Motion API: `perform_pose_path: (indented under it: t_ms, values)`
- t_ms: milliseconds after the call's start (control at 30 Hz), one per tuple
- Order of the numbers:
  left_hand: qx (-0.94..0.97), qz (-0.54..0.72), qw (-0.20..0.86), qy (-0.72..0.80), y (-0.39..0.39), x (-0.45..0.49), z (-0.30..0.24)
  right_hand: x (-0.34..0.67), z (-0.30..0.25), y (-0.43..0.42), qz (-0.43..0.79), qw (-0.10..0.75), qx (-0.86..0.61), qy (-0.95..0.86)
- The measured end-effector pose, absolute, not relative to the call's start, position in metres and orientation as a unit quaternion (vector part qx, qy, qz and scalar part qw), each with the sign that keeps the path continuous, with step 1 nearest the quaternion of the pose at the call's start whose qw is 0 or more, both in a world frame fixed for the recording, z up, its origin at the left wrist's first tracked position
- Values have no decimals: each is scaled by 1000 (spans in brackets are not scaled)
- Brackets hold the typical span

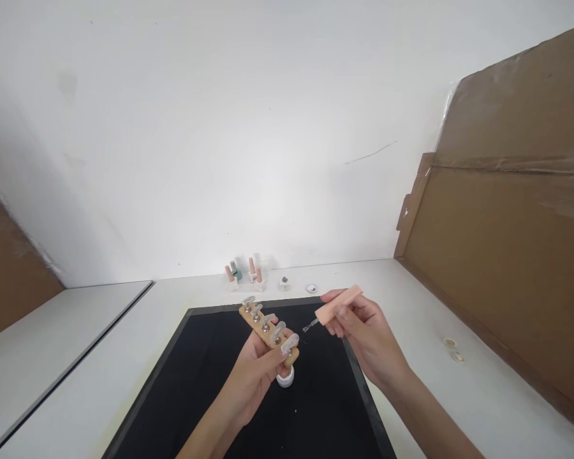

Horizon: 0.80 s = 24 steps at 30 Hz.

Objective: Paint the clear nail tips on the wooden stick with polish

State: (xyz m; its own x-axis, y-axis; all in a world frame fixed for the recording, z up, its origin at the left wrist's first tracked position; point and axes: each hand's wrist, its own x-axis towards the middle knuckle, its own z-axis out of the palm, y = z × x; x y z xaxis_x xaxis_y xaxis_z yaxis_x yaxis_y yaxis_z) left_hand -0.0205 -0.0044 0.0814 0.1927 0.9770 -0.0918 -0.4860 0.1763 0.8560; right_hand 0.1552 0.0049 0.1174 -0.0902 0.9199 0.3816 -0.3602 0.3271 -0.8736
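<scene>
My left hand [256,376] grips a wooden nail tip stand [254,323], holding it tilted above the black mat. Several clear false nails [277,330] sit in a row along it on small metal posts. Between the fingers of my right hand [370,331] is a peach nail polish brush [339,305], held by its cap. Its bristle tip points down and left, a short gap from the nearest false nail. Just below my left hand stands a small white jar [286,377], partly hidden by my fingers.
Several nail polish bottles [253,277] stand in a clear holder by the wall, beside a small clear container [284,284] and a round white dish [311,288]. A black mat [210,376] covers the table's middle. Two small round pieces [453,349] lie right, near a cardboard panel [511,255].
</scene>
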Motion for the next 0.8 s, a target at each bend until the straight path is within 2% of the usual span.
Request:
perform_pose_path:
  t_ms: [233,433,800]
  values:
    - [343,532,691,349,16,-36,37,138,66,23,591,597,-302,-451]
    - [340,524,685,376,18,-41,26,129,43,28,641,572,-286,-425]
    - [386,525,673,349,22,-41,16,126,29,29,575,589,-314,-472]
